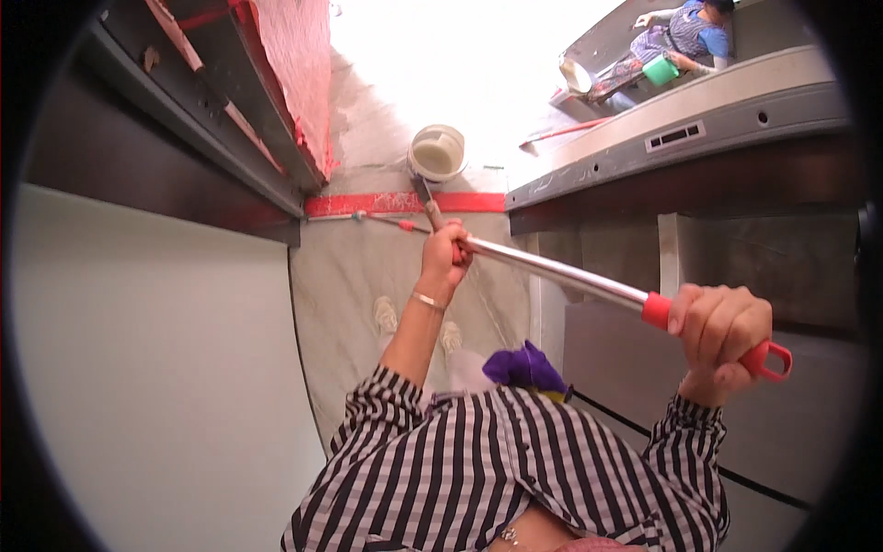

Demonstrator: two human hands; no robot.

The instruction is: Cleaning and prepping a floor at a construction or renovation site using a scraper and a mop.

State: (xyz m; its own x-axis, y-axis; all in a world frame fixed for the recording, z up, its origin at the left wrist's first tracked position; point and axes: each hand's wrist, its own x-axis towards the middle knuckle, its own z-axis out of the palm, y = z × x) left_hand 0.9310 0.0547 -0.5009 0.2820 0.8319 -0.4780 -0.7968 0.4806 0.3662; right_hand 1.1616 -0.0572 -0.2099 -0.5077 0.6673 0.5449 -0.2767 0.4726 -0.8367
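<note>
My right hand (pixel 724 331) is closed around the red grip of a shiny metal pole (pixel 559 269), with the grip's looped end sticking out past my fingers. Farther along, my left hand (pixel 447 254) grasps the same pole. A wooden-handled scraper (pixel 432 212) also sticks out of my left fist, its flat blade pointing at a white bucket (pixel 437 155). Beyond that fist, a thinner rod with a red collar (pixel 407 225) and a teal joint runs left near the floor. It seems to continue the pole, but my hand hides the join. A purple cloth (pixel 524 366) hangs at my waist.
Red tape (pixel 476 202) crosses the floor at the doorway. Metal frames flank it, with torn pink covering (pixel 293 76) on the left. Beyond the right frame (pixel 690 148), a person (pixel 690 38) holds a green container (pixel 660 69). A red-handled tool (pixel 566 131) lies nearby.
</note>
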